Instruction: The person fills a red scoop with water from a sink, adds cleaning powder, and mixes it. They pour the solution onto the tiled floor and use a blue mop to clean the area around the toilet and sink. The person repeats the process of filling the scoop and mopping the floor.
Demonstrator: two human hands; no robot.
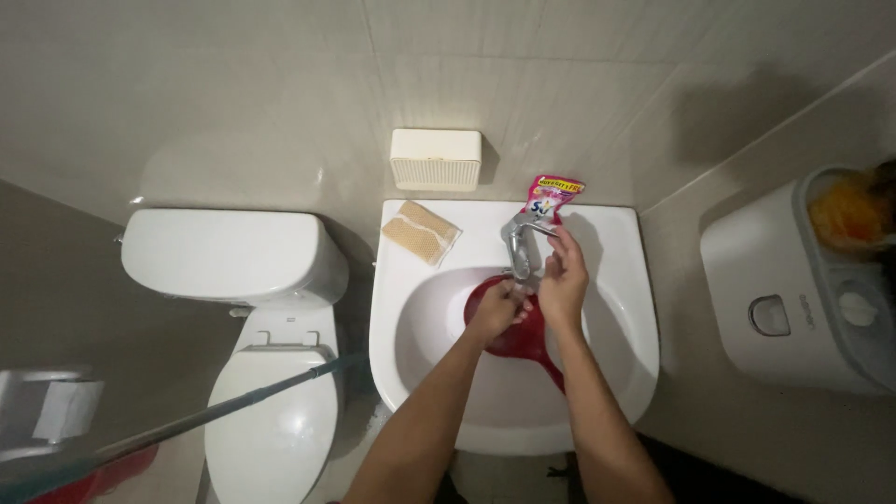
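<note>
White sink (616,308) on tiled wall; left hand (499,310) cupped loose, right hand's (563,280) grip on faucet (519,245)

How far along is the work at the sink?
Done: a red dipper already sits in the sink, and a pink sachet stands behind the tap. In hand: the left hand is under the spout over the dipper, and the right hand is at the tap lever. Left: whether water runs is too blurred to tell; the sponge lies untouched.

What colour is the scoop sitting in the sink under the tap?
Dark red. The scoop lies in the white sink; the head view shows it best.
</note>
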